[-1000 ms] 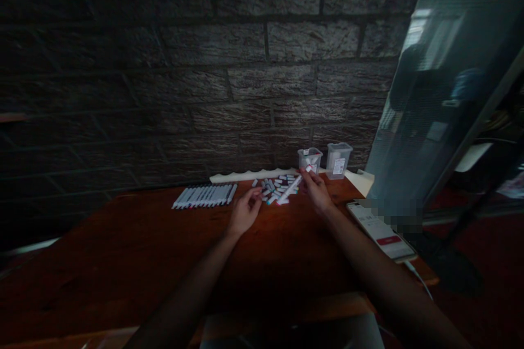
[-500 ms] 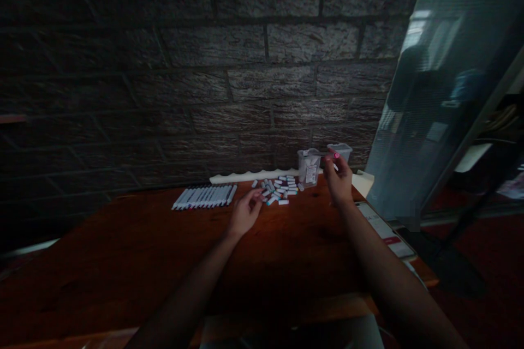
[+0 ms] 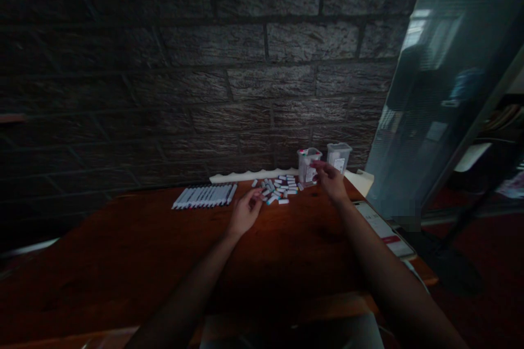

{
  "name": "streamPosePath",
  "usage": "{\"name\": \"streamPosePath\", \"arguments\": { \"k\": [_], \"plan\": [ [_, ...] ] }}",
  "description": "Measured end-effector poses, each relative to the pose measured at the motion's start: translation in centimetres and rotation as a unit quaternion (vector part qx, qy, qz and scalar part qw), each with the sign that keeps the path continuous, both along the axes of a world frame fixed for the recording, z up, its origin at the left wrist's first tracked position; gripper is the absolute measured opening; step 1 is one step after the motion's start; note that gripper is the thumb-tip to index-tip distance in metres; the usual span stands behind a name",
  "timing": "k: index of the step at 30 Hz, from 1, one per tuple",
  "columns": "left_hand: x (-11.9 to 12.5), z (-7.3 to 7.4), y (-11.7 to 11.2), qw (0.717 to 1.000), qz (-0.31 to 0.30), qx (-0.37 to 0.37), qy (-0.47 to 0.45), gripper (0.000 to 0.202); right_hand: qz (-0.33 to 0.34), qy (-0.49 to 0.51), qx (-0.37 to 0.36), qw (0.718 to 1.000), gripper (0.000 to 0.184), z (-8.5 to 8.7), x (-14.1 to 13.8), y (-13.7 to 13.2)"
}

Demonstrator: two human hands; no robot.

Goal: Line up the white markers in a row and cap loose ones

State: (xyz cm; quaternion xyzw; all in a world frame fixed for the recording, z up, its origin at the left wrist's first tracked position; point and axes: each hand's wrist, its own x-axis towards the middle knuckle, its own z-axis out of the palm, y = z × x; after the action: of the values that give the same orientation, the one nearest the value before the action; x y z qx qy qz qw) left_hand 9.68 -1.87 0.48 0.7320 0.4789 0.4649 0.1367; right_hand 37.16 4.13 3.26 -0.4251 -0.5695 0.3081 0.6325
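Note:
My left hand [image 3: 245, 210] rests low over the left side of a scattered pile of white marker caps [image 3: 283, 202]. Its fingers are curled, and a small white cap [image 3: 264, 198] shows at the fingertips. My right hand [image 3: 331, 181] is raised in front of a clear plastic bin [image 3: 308, 172] with a label. Its fingers are apart and nothing shows between them. Inside that bin, pale pieces and a pink end [image 3: 303, 151] show near the rim. Left of the caps, several white markers [image 3: 204, 197] lie side by side in a row.
A second clear bin [image 3: 339, 158] stands right of the first. A white wavy-edged strip [image 3: 254, 175] runs along the brick wall [image 3: 262, 87]. A tablet-like device [image 3: 387, 232] lies on the right edge of the wooden table [image 3: 164, 262], beside a glass panel [image 3: 429, 76].
My right hand has moved left and down from in front of the second bin, and the pink-ended piece has left its fingers. A pink end now shows at the first bin's rim. My left hand stays put.

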Motion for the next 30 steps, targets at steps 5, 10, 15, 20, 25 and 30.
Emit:
{"name": "streamPosePath", "arguments": {
  "k": [5,10,15,20,25,30],
  "plan": [
    [-0.4,-0.6,0.6,0.999,0.022,-0.005,0.025,0.030,-0.010,-0.220,-0.036,0.975,0.019,-2.3,-1.9,-0.1],
    [-0.9,-1.0,1.2,0.990,0.096,-0.010,0.107,0.027,0.096,-0.359,0.029,0.928,0.018,-3.6,-5.4,-1.5],
    [-1.3,-0.6,0.9,0.947,0.232,-0.038,0.220,0.040,0.137,-0.409,0.031,0.902,0.022,-4.2,-6.0,-1.8],
    [-2.4,-0.6,1.0,0.892,0.288,-0.122,0.326,0.057,0.126,-0.436,0.015,0.891,0.024,-4.1,-5.2,-1.7],
    [-2.8,-0.3,1.2,0.875,0.280,-0.147,0.366,0.055,0.126,-0.446,-0.002,0.886,0.021,-3.9,-5.3,-1.8],
    [-3.1,-0.1,1.3,0.874,0.281,-0.147,0.369,0.054,0.116,-0.436,-0.003,0.893,0.023,-3.6,-5.1,-1.9]
  ]
}}
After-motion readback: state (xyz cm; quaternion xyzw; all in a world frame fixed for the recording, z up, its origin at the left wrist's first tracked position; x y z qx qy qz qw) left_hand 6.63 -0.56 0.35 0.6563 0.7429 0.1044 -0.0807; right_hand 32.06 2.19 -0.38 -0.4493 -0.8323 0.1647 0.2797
